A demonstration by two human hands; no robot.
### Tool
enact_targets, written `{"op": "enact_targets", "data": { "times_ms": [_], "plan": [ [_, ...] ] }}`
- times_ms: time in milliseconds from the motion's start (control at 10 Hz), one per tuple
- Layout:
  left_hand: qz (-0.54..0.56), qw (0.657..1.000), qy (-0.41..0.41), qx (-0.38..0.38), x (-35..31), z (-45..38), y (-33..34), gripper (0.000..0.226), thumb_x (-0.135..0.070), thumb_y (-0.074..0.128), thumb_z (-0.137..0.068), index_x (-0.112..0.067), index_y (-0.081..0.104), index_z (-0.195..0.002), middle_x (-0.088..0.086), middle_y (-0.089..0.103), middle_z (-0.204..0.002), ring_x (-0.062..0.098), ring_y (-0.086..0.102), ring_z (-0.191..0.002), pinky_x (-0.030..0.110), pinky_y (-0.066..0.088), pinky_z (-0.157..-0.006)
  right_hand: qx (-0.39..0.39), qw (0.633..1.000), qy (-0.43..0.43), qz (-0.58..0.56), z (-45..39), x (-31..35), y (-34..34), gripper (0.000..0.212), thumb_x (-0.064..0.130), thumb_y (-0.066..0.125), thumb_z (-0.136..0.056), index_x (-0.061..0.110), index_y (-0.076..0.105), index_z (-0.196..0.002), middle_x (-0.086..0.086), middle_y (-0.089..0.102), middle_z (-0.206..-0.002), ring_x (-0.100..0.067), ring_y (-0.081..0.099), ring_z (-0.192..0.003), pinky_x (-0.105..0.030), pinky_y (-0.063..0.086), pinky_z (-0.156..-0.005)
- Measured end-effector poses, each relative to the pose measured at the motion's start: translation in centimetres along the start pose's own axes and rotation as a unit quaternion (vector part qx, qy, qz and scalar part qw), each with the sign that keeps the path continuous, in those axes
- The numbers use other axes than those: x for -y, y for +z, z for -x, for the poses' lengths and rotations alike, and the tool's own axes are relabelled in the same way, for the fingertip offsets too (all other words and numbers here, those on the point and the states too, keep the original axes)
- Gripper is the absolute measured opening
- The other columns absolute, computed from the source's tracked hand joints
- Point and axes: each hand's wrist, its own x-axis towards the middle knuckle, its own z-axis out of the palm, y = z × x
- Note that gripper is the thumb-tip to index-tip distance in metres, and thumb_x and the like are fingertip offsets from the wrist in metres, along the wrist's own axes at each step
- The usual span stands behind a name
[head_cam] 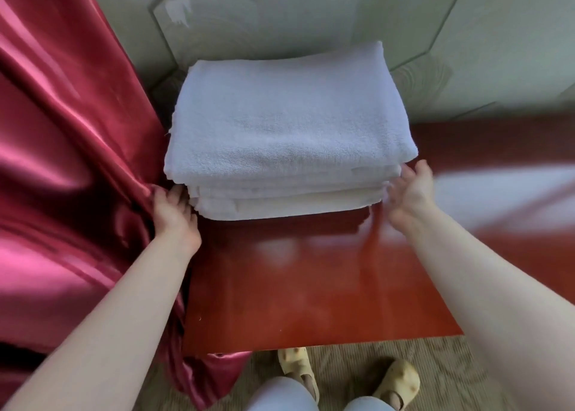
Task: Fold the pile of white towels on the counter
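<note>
**Desk:** What sits nearest the lens?

**Photographer:** Pale blue trouser knees [281, 393] and two cream foam clogs [396, 384] on a woven beige floor, at the near edge of a glossy red-brown tabletop [298, 286]. Two bare forearms reach out over it.

**Desk:** And the towels?

**Photographer:** A squared stack of white terry towels [289, 130] stands at the far side of the tabletop, against a pale green hexagon-patterned wall [466, 37], with a crimson satin curtain [62, 130] crowding its left flank.

**Desk:** The hands?

**Photographer:** The left hand [174, 211] touches the stack's near left corner, low down, fingers tucked in against the layers; whether they pinch cloth, I cannot tell. The right hand [410, 189] is motion-blurred at the near right corner, fingers spread and holding nothing.

**Desk:** Which step, then?

**Photographer:** By the look of it, squaring up or taking hold of the pile. Next would likely need both hands under the same layer, lifting evenly so the stack doesn't slump, and clear of that curtain.
</note>
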Motion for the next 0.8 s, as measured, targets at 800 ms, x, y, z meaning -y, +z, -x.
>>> {"op": "enact_targets", "data": {
  "times_ms": [800],
  "plan": [
    [-0.751,0.54,0.379,0.024,-8.2,18.8,0.9,0.056,-0.037,0.032,-0.102,-0.012,0.027,-0.152,0.007,0.031,-0.156,0.025,0.029,-0.141,0.04,0.028,-0.113,0.029,0.432,-0.344,0.833,14.2,11.2,-7.2,0.057,0.046,0.017,-0.104,0.025,0.011,-0.157,0.001,0.0,-0.165,-0.018,-0.002,-0.152,-0.045,0.005,-0.121]
  ]
}}
